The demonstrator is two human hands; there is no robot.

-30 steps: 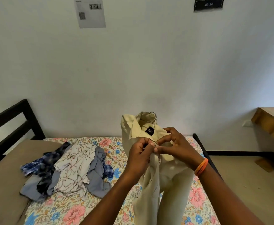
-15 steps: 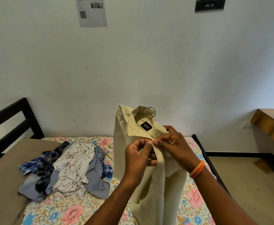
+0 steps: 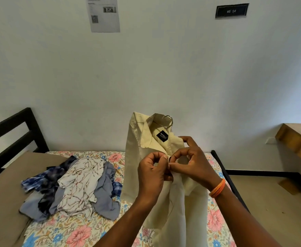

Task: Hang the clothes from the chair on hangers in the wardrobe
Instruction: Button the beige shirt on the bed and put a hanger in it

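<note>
Head view: both hands fastened the cream shirt (image 3: 147, 157) on its hanger (image 3: 169, 121).
Left hand (image 3: 152, 172) and right hand (image 3: 192, 164) pinched the placket below the collar; next, probably carrying it to the wardrobe.

Single head-worn wide view, facing forward and down, near the hands (image 3: 173, 168), bed (image 3: 74, 234) beyond

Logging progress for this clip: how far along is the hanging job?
Done: the cream shirt is already on a hanger, hook showing above the collar. In hand: the left hand and right hand pinch its front placket, apparently fastening a button. Left: a pile of clothes lies unhung on the bed; no wardrobe in view.
</note>
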